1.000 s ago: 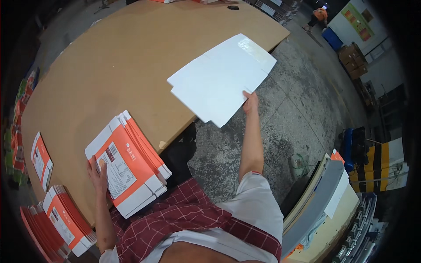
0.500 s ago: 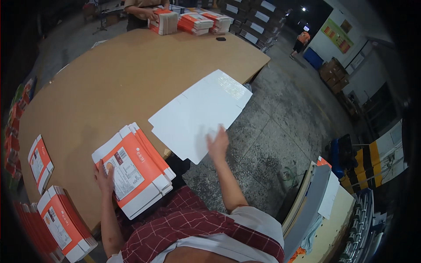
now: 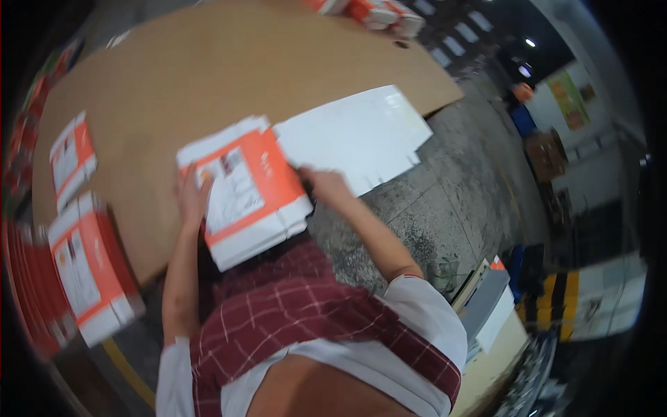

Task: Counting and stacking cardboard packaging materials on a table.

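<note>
I'd call those flattened orange-and-white cartons (image 3: 250,186) light, stiff, best edge-held; left hand (image 3: 192,198) on them, right hand (image 3: 326,186) alongside, both grips unclear.

The right hand (image 3: 328,186) is blurred; the top edge crops the far cartons (image 3: 375,14).

Table (image 3: 167,76), brown top. On it, clockwise from its centre: orange-and-white bundles (image 3: 374,12), far edge, two o'clock; small dark object (image 3: 401,44), beside them; white cardboard blank (image 3: 361,135), four, overhanging; carton stack (image 3: 253,184), six, near edge; flat carton (image 3: 71,160), nearly nine.
</note>
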A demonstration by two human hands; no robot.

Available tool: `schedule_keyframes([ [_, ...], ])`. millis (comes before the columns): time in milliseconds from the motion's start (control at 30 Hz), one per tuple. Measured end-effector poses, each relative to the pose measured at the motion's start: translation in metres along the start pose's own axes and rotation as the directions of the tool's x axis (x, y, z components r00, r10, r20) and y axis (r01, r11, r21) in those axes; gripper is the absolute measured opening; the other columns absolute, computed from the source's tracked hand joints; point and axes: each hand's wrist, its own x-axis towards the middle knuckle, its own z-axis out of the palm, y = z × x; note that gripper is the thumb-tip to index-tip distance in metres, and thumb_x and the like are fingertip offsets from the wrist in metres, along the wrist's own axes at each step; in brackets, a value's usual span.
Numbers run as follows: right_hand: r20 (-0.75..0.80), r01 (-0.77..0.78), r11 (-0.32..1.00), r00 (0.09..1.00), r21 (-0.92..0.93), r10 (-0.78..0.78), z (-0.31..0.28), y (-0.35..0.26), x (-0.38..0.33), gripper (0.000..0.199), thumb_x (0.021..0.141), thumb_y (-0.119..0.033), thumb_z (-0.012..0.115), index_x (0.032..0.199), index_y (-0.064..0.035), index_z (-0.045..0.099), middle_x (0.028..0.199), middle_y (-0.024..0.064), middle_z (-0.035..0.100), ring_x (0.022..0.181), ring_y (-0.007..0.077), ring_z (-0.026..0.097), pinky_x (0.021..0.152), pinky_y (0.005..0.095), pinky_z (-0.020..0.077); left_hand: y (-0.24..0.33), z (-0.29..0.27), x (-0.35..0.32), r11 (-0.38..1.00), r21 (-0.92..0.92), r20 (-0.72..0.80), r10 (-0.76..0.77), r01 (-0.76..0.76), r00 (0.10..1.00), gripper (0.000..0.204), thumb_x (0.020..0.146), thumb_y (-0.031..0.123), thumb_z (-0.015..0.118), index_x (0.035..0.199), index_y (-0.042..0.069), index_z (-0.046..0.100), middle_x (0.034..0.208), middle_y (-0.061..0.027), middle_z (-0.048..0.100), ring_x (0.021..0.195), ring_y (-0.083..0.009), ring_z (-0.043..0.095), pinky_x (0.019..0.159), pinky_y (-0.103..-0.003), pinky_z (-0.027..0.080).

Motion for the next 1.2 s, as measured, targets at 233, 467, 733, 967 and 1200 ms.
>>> schedule_keyframes([
  [233, -0.394, 0.137, 0.950, 0.919, 0.281, -0.016, -0.087, -0.035, -0.024, 0.055, 0.074, -0.001, 0.050, 0.126, -0.0129, 0.036, 0.123, 0.0172, 0.042, 0.111, 0.0301, 0.043, 0.085, 0.0457, 0.0399, -0.001, 0.010, 0.013, 0.989, 0.125, -0.087, 0.091, -0.080, 0.992, 0.052, 0.078, 0.039, 0.057, 0.118, 0.008, 0.049, 0.128, -0.0211, 0.036, 0.120, -0.0327, 0.033, 0.095, -0.054, 0.021],
  [467, 0.066, -0.032, 0.960, 0.996, -0.279, 0.052, 0.034, -0.033, -0.037, 0.074, 0.076, -0.022, 0.054, 0.137, -0.0205, 0.013, 0.137, 0.0180, 0.022, 0.126, 0.0393, 0.020, 0.095, 0.0626, 0.0155, -0.001, 0.005, 0.004, 0.997, 0.077, -0.002, 0.008, -0.008, 1.000, 0.053, 0.079, 0.037, 0.056, 0.123, 0.010, 0.044, 0.134, -0.0187, 0.028, 0.126, -0.0297, 0.026, 0.097, -0.057, 0.011],
  [733, -0.053, -0.274, 0.950, 0.962, -0.147, 0.269, -0.017, 0.003, -0.030, 0.055, 0.079, -0.013, 0.045, 0.131, -0.0131, 0.027, 0.100, 0.0202, 0.056, 0.077, 0.0308, 0.059, 0.058, 0.0418, 0.0474, 0.000, 0.004, 0.007, 0.999, 0.045, 0.020, -0.019, 0.018, 1.000, 0.054, 0.080, 0.040, 0.054, 0.123, 0.010, 0.044, 0.135, -0.0179, 0.026, 0.128, -0.0276, 0.022, 0.098, -0.057, 0.007],
  [967, -0.298, 0.267, 0.501, 0.954, 0.823, -0.020, -0.117, -0.055, -0.072, 0.043, 0.084, -0.011, 0.050, 0.124, -0.0014, 0.037, 0.109, 0.0153, 0.055, 0.091, 0.0201, 0.057, 0.077, 0.0279, 0.0441, -0.001, 0.005, 0.009, 0.982, 0.187, -0.039, 0.021, -0.013, 0.999, 0.051, 0.082, 0.041, 0.051, 0.123, 0.011, 0.044, 0.135, -0.0153, 0.029, 0.126, -0.0259, 0.025, 0.098, -0.054, 0.014],
  [1200, 0.187, -0.126, -0.393, 0.975, 0.911, 0.119, -0.024, -0.071, -0.039, 0.036, 0.081, -0.004, 0.047, 0.117, -0.0004, 0.041, 0.105, 0.0113, 0.055, 0.089, 0.0197, 0.058, 0.073, 0.0319, 0.0501, -0.066, 0.021, 0.033, 0.825, -0.543, 0.196, -0.056, 0.156, 0.979, 0.058, 0.080, 0.040, 0.056, 0.125, 0.008, 0.040, 0.131, -0.0141, 0.035, 0.124, -0.0258, 0.029, 0.099, -0.043, 0.021],
])
